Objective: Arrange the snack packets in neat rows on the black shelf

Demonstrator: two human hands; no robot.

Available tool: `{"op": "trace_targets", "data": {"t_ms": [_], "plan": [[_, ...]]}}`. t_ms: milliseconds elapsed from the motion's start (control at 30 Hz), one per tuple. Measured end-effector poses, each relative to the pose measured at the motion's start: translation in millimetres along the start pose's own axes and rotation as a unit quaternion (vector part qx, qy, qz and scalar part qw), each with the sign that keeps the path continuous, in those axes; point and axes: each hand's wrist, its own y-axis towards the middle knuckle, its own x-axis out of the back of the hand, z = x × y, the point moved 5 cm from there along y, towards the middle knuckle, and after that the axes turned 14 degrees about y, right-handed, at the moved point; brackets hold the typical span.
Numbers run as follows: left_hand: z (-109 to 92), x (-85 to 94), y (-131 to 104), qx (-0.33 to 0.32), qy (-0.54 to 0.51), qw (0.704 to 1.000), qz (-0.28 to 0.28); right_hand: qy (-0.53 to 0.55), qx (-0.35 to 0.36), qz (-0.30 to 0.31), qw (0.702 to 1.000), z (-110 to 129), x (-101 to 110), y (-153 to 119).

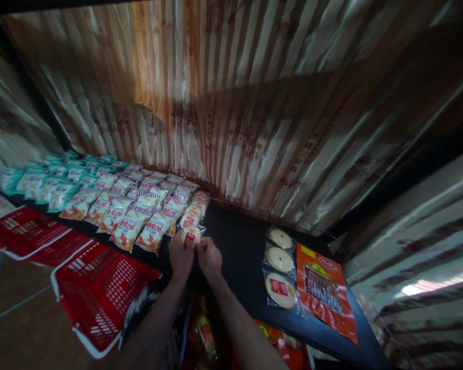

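Close together at the front of the black shelf (235, 241), my left hand (180, 257) and my right hand (209, 259) both have their fingers closed on a wrapped round pastry (191, 236). It has a clear wrapper with a red label and lies at the near end of a row of similar wrapped pastries (196, 208) running back toward the curtain. Left of that row, beside my left hand, stand white snack bags (125, 226) with red lettering and striped edges, in several rows. Fingertips partly hide the pastry's near edge.
Teal snack bags (54, 180) fill the shelf's far left. Three wrapped flat round cakes (280, 259) and an orange packet (324, 288) lie at right. Red baskets (96, 288) stand at front left; another below my arms holds packets (205, 331). A pleated curtain (224, 103) hangs behind.
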Motion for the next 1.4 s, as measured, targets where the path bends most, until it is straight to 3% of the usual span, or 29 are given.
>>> {"op": "trace_targets", "data": {"t_ms": [433, 733, 1400], "plan": [[4, -17.3, 5, 0.003, -0.001, 0.999, -0.032, -0.038, -0.041, 0.035, 0.998, 7, -7, 14], [8, -24.0, 6, -0.027, -0.024, 0.996, -0.075, -0.038, -0.022, 0.042, 0.998, 9, -12, 22], [11, -29.3, 8, -0.047, -0.012, 0.995, -0.084, -0.041, -0.016, 0.053, 0.998, 5, -15, 28]]}}
